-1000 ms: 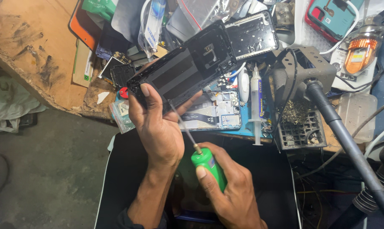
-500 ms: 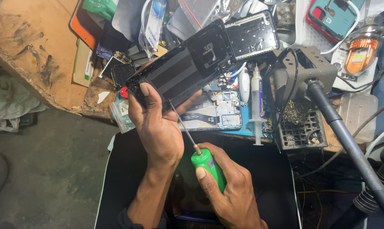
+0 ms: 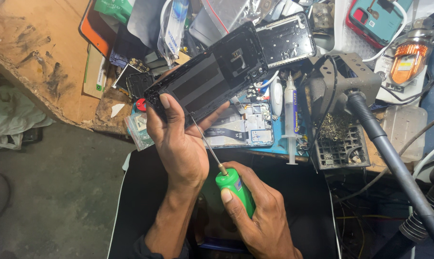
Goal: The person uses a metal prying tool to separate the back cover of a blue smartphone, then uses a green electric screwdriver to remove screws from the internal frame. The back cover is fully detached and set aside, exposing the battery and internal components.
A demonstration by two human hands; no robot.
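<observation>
My left hand (image 3: 181, 141) grips a black phone back cover (image 3: 212, 74), held tilted above the bench with its inner side up and my thumb on its lower left edge. A green-handled screwdriver (image 3: 233, 189) sits in my right hand (image 3: 257, 216), its thin metal shaft (image 3: 207, 144) pointing up-left toward the cover's lower edge beside my left fingers. Under the cover lies an opened phone (image 3: 243, 129) with its circuit boards and flex cable showing, on a blue mat.
A syringe (image 3: 290, 120) lies right of the opened phone. A soldering stand with brass wool (image 3: 339, 132) and a dark hose (image 3: 394, 163) stand at the right. A second phone frame (image 3: 286, 41), a teal-cased phone (image 3: 370, 17) and loose parts crowd the back. A wooden bench edge (image 3: 39, 72) is at the left.
The screwdriver tip has shifted slightly along the cover's lower edge. Both hands otherwise stay in place.
</observation>
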